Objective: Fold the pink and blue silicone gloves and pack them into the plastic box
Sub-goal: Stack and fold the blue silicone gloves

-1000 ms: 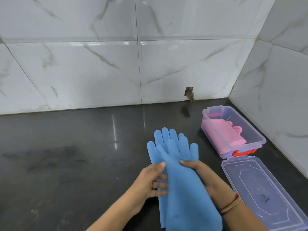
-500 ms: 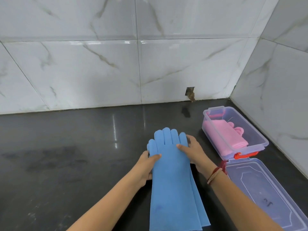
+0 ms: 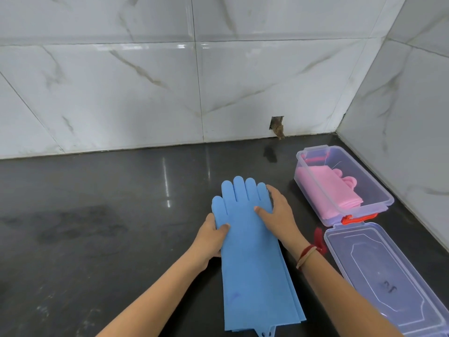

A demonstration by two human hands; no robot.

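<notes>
Judging from the head view, roughly half the job looks done: the pink gloves (image 3: 332, 193) already lie folded inside the box (image 3: 379, 203), which stands open at the right of the tabletop (image 3: 97, 227), near the corner of the tiled wall (image 3: 121, 93). How many pink gloves are in there I cannot tell; they read as one folded bundle with a few fingertips showing at its far side.

Left to do, as I judge it: fold the blue gloves (image 3: 250, 263), set them in the box on or beside the pink, and perhaps close the lid (image 3: 388, 276).

The blue gloves lie flat and full length at the middle of the tabletop, fingers pointing toward the wall, stacked one on the other; layered edges along the right side and at the cuff suggest two, not yet folded. The left hand (image 3: 211, 237) pinches the stack's left edge, thumb on top, a closed grip on the blue gloves. The right hand (image 3: 279, 215) lies flat with fingers spread against the stack's right edge, an open grip, pressing rather than grasping.

Counted: one box, one lid lying just in front of it, one red latch (image 3: 359, 218) between them, two hands.
</notes>
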